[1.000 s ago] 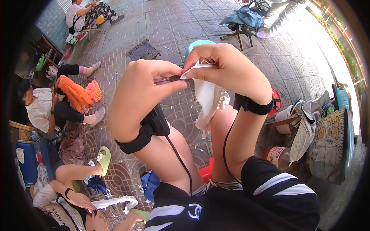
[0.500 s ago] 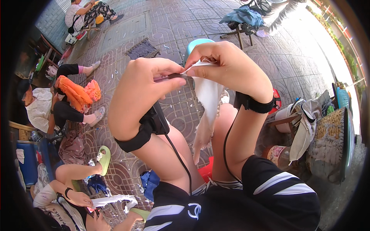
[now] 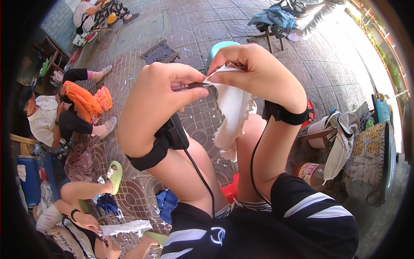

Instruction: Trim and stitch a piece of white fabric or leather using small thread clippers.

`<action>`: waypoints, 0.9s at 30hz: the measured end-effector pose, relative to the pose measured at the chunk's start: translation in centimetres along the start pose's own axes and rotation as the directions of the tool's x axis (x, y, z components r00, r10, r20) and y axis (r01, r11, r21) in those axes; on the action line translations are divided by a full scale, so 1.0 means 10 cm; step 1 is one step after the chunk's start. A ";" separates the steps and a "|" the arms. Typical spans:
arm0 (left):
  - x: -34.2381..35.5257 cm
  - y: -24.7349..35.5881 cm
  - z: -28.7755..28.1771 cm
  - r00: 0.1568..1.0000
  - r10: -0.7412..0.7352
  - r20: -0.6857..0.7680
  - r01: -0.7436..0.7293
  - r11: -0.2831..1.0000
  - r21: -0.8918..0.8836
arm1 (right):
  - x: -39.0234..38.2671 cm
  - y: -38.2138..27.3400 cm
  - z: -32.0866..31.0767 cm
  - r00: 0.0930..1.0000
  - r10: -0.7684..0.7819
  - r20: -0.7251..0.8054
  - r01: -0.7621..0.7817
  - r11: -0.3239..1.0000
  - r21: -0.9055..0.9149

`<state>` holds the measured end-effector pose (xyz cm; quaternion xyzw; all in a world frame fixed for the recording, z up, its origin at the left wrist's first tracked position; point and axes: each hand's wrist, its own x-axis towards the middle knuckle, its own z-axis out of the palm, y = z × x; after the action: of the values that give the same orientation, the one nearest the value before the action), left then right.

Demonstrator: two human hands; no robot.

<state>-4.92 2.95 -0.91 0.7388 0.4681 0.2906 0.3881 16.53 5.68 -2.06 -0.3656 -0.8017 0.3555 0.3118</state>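
My left hand (image 3: 166,86) is closed in a pinch on a slim dark tool with a purplish part (image 3: 188,86); the fingers hide much of it, so its exact kind is unclear. Its tip meets the top edge of a white cloth strip (image 3: 233,105). Thumb and fingers of my right hand (image 3: 250,69) pinch that upper edge, bunching a little cloth with loose threads. The rest of the strip hangs down above my knees, its edges frayed. Both hands are raised in front of me with their fingertips nearly touching.
A light-blue tub (image 3: 220,49) stands beyond my hands, near a low folding stool (image 3: 160,52). At left sit people, one with orange cloth (image 3: 84,101), another holding a white strip (image 3: 126,227). A wicker basket (image 3: 366,151) and plastic jar (image 3: 308,173) are at right.
The hanging cloth strip has swung and spread, its lower end now higher and wider. My hands keep nearly the same place and grip. The nearby person's white strip has shifted.
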 end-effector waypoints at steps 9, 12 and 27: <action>0.01 0.02 0.01 1.000 -0.028 0.005 0.028 0.999 0.017 | 0.01 0.04 0.01 0.999 -0.031 -0.016 0.030 0.998 -0.046; 0.03 0.02 0.02 0.999 -0.030 0.012 0.031 0.999 -0.023 | 0.00 0.04 0.00 0.999 -0.037 -0.030 0.034 0.995 -0.096; 0.01 -0.02 0.03 0.999 0.032 -0.039 -0.032 0.999 -0.011 | 0.00 0.03 0.00 0.999 -0.018 -0.027 0.020 0.997 0.071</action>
<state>-4.78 3.05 -1.24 0.7380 0.4621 0.3140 0.3784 16.62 5.82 -2.26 -0.3514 -0.7878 0.3758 0.3386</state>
